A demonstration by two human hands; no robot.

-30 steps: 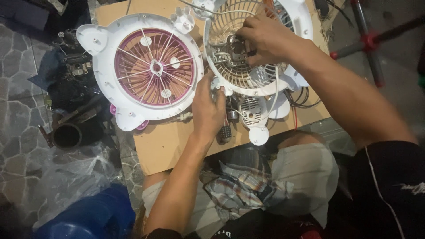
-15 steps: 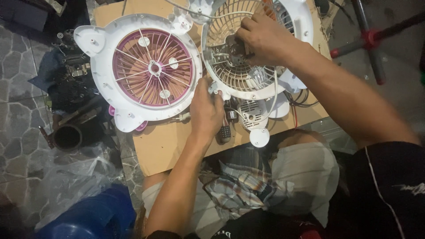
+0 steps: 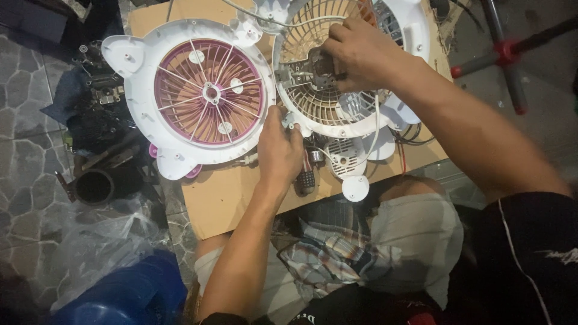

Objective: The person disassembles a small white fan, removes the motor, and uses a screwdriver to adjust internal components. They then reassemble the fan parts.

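Observation:
Two round white fan housings lie on a brown cardboard sheet (image 3: 235, 198). The left fan housing (image 3: 138, 102) has a pink grille with thin spokes. A cream-coloured grille fills the right fan housing (image 3: 313, 117). My left hand (image 3: 280, 150) grips the lower rim of that right housing at a small white tab. At the centre of the cream grille my right hand (image 3: 361, 54) closes on a grey metal motor bracket (image 3: 304, 69). White wires run from there down to a small white motor cover (image 3: 344, 157).
Dark metal parts and a black pipe (image 3: 93, 183) lie on the stone floor at left. A blue plastic object (image 3: 120, 295) and clear bag sit lower left. A red and grey stand (image 3: 509, 54) is at upper right. My knees, in checked shorts, are below the cardboard.
The view shifted slightly, so both housings sit a little higher and left in frame. My hands keep their grips on the rim and the centre bracket.

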